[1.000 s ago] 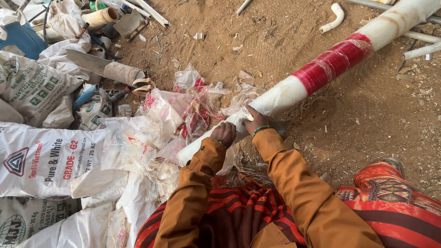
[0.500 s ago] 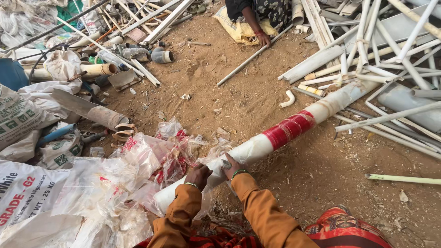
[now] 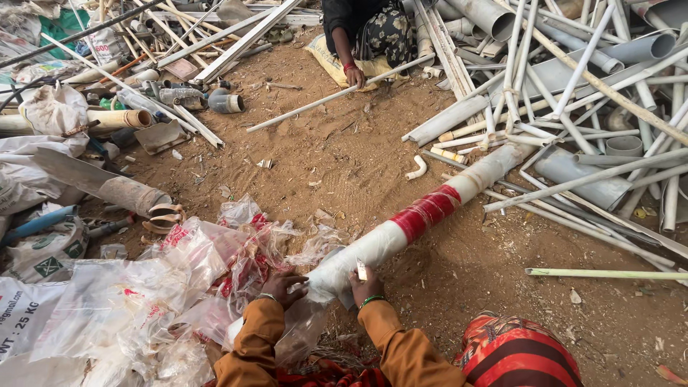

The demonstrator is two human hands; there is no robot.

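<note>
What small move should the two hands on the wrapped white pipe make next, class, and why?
Probably peel the clear plastic wrap further off the pipe: the left hand pinches loose film at the near end, the right hand steadies the pipe, and film and the red band cover it farther along.

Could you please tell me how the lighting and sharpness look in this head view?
Head view: soft, even daylight, only faint shadows on the dirt; no strong glare, though the clear plastic sheets shine slightly; both hands and the white pipe are sharp; straight pipes bend a little toward the edges.
</note>
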